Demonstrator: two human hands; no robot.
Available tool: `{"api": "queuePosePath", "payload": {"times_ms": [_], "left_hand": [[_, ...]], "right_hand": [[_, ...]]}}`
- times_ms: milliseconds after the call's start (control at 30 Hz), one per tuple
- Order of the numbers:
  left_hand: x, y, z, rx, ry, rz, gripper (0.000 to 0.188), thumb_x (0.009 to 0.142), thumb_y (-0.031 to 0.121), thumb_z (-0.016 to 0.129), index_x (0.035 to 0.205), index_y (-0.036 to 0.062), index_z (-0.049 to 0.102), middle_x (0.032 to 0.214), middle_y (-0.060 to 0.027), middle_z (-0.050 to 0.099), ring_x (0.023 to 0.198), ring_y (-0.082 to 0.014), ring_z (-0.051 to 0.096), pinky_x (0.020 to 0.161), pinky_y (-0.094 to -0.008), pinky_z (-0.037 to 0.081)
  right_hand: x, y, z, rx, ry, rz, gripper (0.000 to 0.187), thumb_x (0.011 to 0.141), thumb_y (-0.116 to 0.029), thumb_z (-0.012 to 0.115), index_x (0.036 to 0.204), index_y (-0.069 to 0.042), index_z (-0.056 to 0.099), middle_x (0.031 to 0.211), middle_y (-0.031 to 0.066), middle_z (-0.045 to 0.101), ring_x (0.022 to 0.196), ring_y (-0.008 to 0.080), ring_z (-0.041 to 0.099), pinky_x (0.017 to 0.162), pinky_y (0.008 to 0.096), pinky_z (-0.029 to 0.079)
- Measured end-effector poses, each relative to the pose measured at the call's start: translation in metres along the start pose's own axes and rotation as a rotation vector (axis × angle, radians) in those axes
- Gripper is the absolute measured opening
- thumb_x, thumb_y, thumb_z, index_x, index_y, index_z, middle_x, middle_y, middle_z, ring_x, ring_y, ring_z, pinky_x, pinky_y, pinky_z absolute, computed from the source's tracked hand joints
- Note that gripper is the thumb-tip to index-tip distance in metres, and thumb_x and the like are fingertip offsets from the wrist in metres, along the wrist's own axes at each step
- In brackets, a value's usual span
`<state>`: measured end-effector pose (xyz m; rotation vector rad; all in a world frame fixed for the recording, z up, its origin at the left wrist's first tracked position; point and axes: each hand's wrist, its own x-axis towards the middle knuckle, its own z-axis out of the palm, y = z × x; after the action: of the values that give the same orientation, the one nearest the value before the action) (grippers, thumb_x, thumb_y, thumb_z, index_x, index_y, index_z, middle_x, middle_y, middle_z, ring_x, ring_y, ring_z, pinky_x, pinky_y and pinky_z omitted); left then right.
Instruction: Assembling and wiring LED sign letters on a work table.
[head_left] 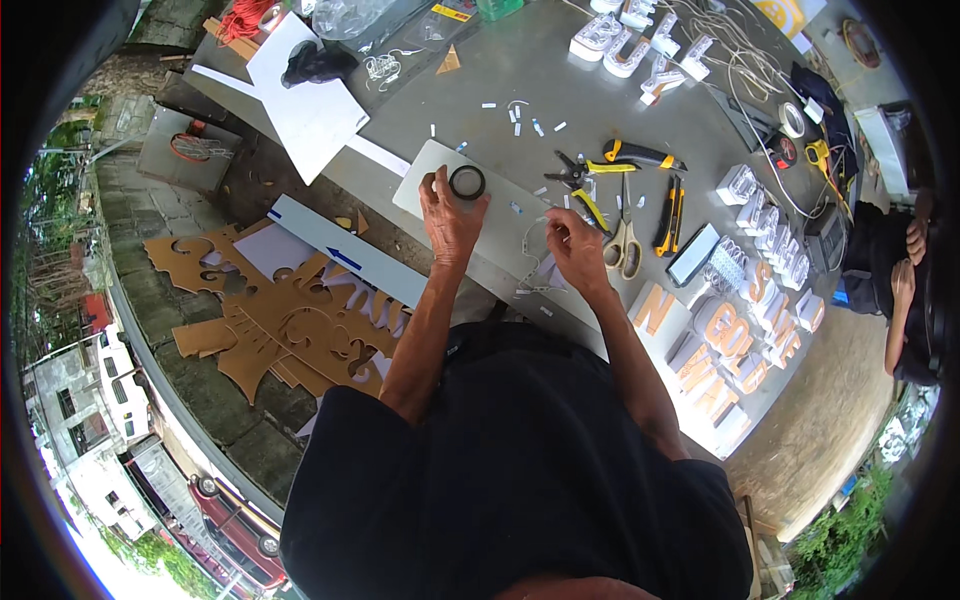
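Tape [466,196] at twelve o'clock over the bench [590,110], gripped in the left hand [452,218]; right hand [577,248] at one o'clock, fingers curled, whether pinching anything I cannot tell; a steady left grip should help keep the roll from twisting

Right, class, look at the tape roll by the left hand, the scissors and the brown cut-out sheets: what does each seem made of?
Tape roll: probably plastic tape; black with a slight sheen.
Scissors: likely steel blades, smooth and grey; cream handles, seemingly moulded plastic.
Brown sheets: perhaps cardboard or thin board; flat, matte tan, too distant to be sure.
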<state>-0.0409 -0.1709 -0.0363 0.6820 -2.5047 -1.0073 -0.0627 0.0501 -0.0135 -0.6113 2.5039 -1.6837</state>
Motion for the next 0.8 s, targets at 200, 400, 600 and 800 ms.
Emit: {"api": "queuePosePath", "payload": {"times_ms": [200,400,600,800], "left_hand": [[0.007,0.024,-0.001,0.206,-0.008,-0.110,0.117,0.062,0.044,0.091,0.147,-0.0053,0.029,0.130,-0.0264,0.045,0.122,-0.0420,0.045,0.098,-0.0506,0.045],[0.031,0.021,-0.007,0.508,-0.003,0.022,0.109,0.062,0.047,0.091,0.147,0.0021,0.039,0.123,-0.0210,0.055,0.114,-0.0377,0.049,0.091,-0.0469,0.044],[0.049,-0.006,-0.013,0.465,-0.192,0.376,0.084,0.071,0.044,0.087,0.141,0.0094,0.054,0.095,-0.0098,0.067,0.096,-0.0300,0.061,0.084,-0.0428,0.046],[0.052,0.044,-0.056,-1.211,-0.742,-0.725,0.057,0.090,0.056,0.070,0.122,0.0098,0.067,0.095,-0.0105,0.068,0.082,-0.0221,0.065,0.076,-0.0360,0.051]], "right_hand": [[-0.009,-0.025,-0.003,0.012,-0.113,0.031,0.026,0.087,0.000,0.067,0.112,-0.004,0.060,0.092,0.0137,0.065,0.069,0.0253,0.066,0.062,0.0365,0.054],[0.002,-0.037,-0.005,-0.037,-0.148,0.000,0.028,0.086,-0.003,0.070,0.112,-0.005,0.060,0.096,0.0114,0.063,0.067,0.0224,0.065,0.061,0.0352,0.052],[0.005,-0.048,-0.007,-0.080,-0.143,-0.029,0.027,0.086,-0.004,0.071,0.112,-0.005,0.060,0.097,0.0110,0.063,0.067,0.0216,0.065,0.062,0.0348,0.052],[0.012,-0.083,-0.022,-0.011,-0.025,-0.017,0.031,0.089,-0.001,0.069,0.118,-0.007,0.062,0.106,0.0118,0.065,0.073,0.0239,0.067,0.066,0.0350,0.054]]}}
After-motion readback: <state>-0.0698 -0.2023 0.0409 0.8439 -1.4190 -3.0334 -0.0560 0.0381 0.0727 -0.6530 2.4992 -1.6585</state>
